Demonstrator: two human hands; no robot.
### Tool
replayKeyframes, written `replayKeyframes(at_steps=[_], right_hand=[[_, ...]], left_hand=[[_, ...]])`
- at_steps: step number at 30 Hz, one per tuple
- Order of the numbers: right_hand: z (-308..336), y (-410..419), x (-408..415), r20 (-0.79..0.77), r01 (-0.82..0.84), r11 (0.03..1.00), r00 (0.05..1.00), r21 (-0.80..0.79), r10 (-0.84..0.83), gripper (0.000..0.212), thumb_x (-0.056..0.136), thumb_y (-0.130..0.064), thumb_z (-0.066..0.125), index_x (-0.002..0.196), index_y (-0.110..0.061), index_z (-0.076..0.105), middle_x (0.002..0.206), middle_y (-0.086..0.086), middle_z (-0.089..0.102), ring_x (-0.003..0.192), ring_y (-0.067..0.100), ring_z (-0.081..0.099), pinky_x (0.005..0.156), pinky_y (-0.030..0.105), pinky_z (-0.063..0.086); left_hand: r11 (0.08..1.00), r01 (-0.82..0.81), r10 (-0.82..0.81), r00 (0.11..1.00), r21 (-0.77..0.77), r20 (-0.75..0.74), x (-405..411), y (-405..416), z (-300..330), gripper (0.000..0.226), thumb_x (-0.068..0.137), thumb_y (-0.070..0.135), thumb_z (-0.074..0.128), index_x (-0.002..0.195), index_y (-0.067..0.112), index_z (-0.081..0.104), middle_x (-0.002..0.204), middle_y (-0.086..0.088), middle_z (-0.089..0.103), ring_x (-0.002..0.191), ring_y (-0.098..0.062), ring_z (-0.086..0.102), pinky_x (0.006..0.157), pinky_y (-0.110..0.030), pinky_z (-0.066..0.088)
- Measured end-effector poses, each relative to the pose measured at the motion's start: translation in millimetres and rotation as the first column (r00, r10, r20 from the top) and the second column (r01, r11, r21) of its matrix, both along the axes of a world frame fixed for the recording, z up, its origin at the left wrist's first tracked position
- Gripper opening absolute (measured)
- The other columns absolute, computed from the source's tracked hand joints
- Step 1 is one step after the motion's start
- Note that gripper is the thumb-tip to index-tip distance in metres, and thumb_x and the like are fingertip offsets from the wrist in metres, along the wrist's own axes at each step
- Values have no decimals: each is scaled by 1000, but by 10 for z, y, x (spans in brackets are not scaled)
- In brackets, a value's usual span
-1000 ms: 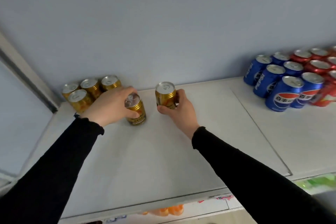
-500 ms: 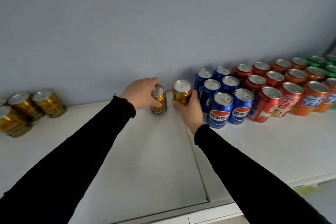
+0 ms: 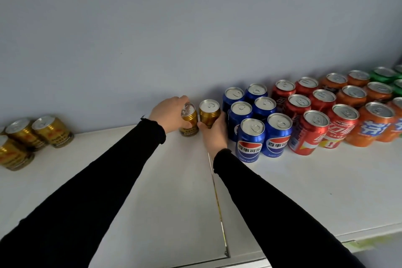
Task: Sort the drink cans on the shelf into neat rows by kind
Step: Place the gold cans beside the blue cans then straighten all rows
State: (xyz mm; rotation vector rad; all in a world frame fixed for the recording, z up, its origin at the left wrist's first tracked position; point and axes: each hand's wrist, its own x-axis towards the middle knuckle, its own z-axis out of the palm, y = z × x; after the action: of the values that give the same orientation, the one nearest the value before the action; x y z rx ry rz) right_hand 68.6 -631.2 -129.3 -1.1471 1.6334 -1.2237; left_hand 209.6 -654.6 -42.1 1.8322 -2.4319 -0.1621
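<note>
My left hand [image 3: 168,113] grips a gold can [image 3: 189,123] that tilts slightly, near the back wall. Right beside it, my right hand [image 3: 214,131] holds a second gold can [image 3: 209,112] upright, close against the blue cola cans [image 3: 250,140]. The blue cans stand in two rows, then red cola cans [image 3: 309,132], orange soda cans [image 3: 374,124] and green cans [image 3: 382,74] follow to the right. Several more gold cans [image 3: 52,130] are grouped at the far left of the white shelf [image 3: 169,191].
A seam [image 3: 217,198] runs front to back across the shelf between my arms. The grey-blue wall [image 3: 195,28] closes the back. The shelf's front edge [image 3: 304,237] lies at the lower right.
Both hands have carried their gold cans from the left group rightwards to just beside the blue cans, moving closer to the back wall. The view has swung right with them.
</note>
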Motion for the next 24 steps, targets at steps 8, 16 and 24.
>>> replayKeyframes(at_steps=[8,16,24], right_hand=[[-17,468,40,-14,-51,991,999,-122,50,100,83,-16,77,158,-30,12,162,-7,28,150,14,25,123,46,25],[140,975,630,-480,-340,887,862,-312,162,70,94,-22,66,154,-13,30,162,4,24,149,18,17,119,28,22],[223,781,2124,-689,-642,729,639,-236,340,57,92,-26,64,144,-13,44,158,6,31,145,25,22,111,25,27]], left_hand=[[999,-21,18,996,-27,-90,260,260,-85,87,86,39,75,155,20,26,142,-12,49,124,-30,53,101,-41,46],[985,-55,48,998,-165,-49,1213,759,-70,61,93,39,66,148,22,45,141,-1,53,127,-23,46,103,-38,42],[964,-168,173,985,-207,6,2804,1183,96,53,89,38,72,137,20,57,137,0,55,127,-24,46,103,-36,40]])
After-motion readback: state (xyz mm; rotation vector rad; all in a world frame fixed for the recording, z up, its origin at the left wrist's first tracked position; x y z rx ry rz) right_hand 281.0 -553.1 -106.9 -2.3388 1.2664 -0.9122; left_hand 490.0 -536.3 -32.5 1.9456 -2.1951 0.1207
